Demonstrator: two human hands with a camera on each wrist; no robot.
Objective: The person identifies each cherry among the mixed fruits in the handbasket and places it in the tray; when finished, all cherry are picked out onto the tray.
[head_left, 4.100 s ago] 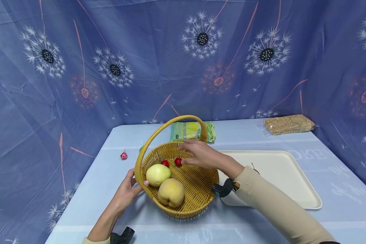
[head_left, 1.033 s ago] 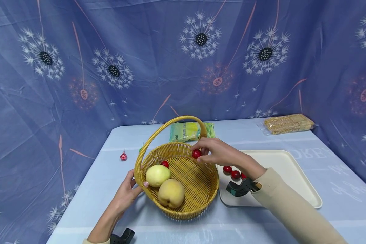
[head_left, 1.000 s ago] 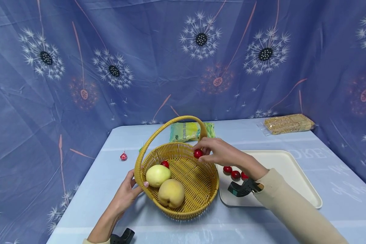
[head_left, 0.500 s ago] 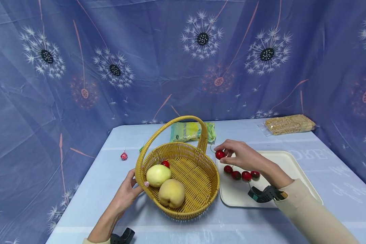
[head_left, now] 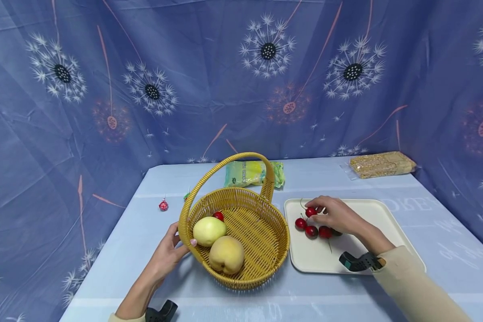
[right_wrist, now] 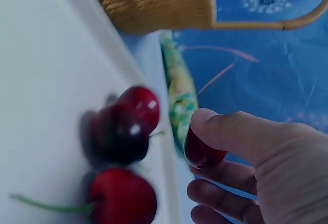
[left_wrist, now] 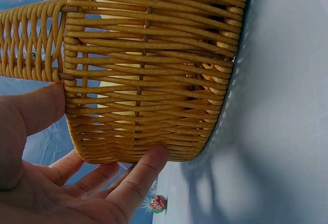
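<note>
My right hand (head_left: 335, 215) pinches a dark red cherry (right_wrist: 202, 149) between thumb and fingers, over the white tray (head_left: 362, 264). Just below it, several more cherries (head_left: 311, 231) lie in the tray's left part, some with stems. On the left, my left hand (head_left: 170, 250) holds the woven basket (head_left: 261, 264) at its side, thumb at the rim beside the handle base and fingers against the weave. Inside the basket sit a pale yellow-green round fruit (head_left: 209, 231), a yellow peach-like fruit (head_left: 226, 255) and a red cherry (head_left: 218, 216) behind them.
Behind the basket lies a green and yellow packet (head_left: 245, 173). A clear bag of brown grain-like food (head_left: 382, 164) is at the back right. Left of the basket are a red-wrapped lollipop (head_left: 163, 205) and a small green item (head_left: 186, 196). A blue curtain (head_left: 209, 89) hangs behind.
My right hand has taken a cherry out of the basket and carried it right, then down over the tray beside the other cherries. The left hand has stayed at the basket.
</note>
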